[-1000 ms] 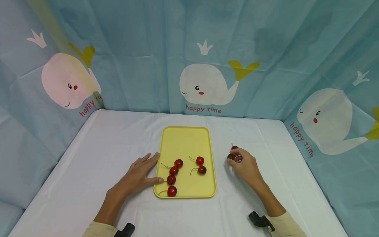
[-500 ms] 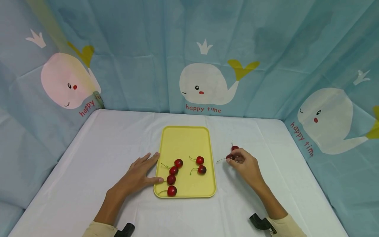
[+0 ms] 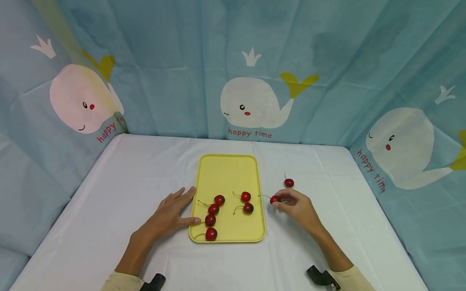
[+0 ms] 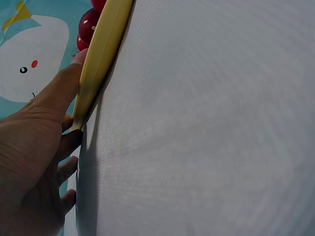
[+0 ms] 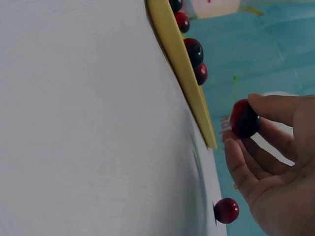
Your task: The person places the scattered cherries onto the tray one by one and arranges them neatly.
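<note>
In the head view my right hand (image 3: 297, 207) pinches a dark red cherry (image 3: 274, 199) between thumb and fingertips, just off the right side of the yellow tray (image 3: 229, 173). The cherry's stem points left and overlaps the tray's rim. The right wrist view shows the held cherry (image 5: 244, 119) raised above the table. My left hand (image 3: 168, 216) is spread at the tray's left rim, with the thumb lying over the edge and the index fingertip touching it further up. In the left wrist view, the thumb (image 4: 61, 86) rests along the rim near some cherries.
Several stemmed cherries lie on the tray: a column along its left side, including one cherry (image 3: 211, 234) at the bottom, and two at the right, including this cherry (image 3: 245, 197). Another cherry (image 3: 289, 182) lies on the white tablecloth (image 3: 145, 161) beyond my right hand. A whale-print curtain (image 3: 174, 97) surrounds the table.
My right hand has lifted a cherry from beside the other one and carried it left toward the tray, its stem turned to the left. The left hand stays at the rim.
</note>
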Motion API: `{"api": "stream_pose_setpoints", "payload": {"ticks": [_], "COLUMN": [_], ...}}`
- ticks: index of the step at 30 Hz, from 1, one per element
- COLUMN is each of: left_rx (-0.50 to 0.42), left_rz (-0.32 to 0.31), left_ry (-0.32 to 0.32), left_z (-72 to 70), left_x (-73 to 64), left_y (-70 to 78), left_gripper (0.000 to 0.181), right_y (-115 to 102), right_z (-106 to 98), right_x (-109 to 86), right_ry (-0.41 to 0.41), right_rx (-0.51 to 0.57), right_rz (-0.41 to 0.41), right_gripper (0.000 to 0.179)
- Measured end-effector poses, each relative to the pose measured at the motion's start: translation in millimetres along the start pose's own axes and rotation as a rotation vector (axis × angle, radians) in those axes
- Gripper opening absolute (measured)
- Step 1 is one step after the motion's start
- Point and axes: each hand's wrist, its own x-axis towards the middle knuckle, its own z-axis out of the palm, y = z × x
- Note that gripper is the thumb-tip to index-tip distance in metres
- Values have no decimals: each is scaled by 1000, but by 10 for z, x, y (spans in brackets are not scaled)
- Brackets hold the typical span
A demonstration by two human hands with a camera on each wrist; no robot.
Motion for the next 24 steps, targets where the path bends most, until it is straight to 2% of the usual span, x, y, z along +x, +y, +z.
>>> {"api": "stream_pose_setpoints", "payload": {"ticks": [5, 13, 19, 24], "left_rx": [2, 4, 2, 0], "left_rz": [-3, -6, -8, -12], "left_ry": [0, -4, -5, -5], "left_z": [-1, -5, -6, -6], "left_x": [-2, -1, -4, -4], "left_y": [5, 3, 4, 1], "left_gripper": [103, 104, 104, 103], "right_y": [-27, -27, -51, -60], "right_z": [53, 130, 196, 257], "right_x": [-22, -31, -47, -48], "right_ry": [-45, -70, -100, -124], "right_rx": [14, -65, -64, -62], "right_rz": [3, -72, -124, -133], "right_gripper": [29, 25, 26, 25]}}
